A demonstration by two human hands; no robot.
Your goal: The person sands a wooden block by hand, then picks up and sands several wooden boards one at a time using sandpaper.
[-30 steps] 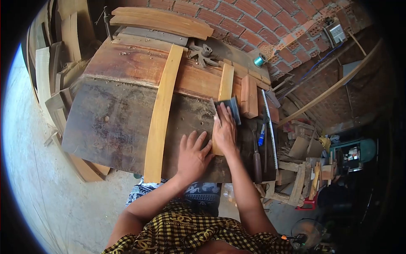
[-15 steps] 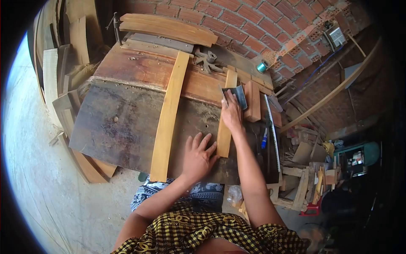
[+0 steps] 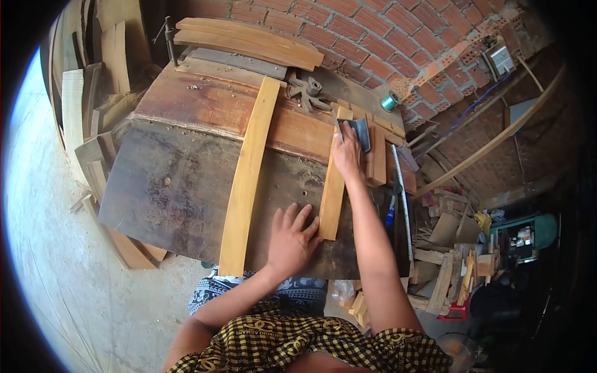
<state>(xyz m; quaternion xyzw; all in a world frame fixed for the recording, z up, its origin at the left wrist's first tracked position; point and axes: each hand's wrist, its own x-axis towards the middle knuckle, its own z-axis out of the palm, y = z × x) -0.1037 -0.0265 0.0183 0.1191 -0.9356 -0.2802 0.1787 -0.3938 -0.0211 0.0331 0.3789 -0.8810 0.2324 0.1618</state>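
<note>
My right hand (image 3: 347, 155) presses a curled dark grey sheet of sandpaper (image 3: 357, 135) onto the far part of a short wooden strip (image 3: 332, 202). The strip lies lengthwise away from me on the dark workbench (image 3: 168, 186). My left hand (image 3: 292, 239) rests on the bench with fingers spread, its thumb side against the strip's near end. Left of that hand lies a longer, slightly curved wooden strip (image 3: 247, 180), its near end reaching past the bench edge. Touching the right side of my work spot is a reddish wooden block (image 3: 377, 158).
A metal star-shaped handle (image 3: 309, 93) and stacked curved boards (image 3: 249, 42) sit at the back. A green spool (image 3: 390, 102) stands near the brick wall (image 3: 348, 31). To the right lie a blue marker (image 3: 390, 211) and a long ruler (image 3: 402, 196). Planks (image 3: 74, 118) lean at left.
My right hand and the sandpaper have slid a little toward the far end of the short strip. My left hand stays at its near end; the whole view has shifted slightly.
</note>
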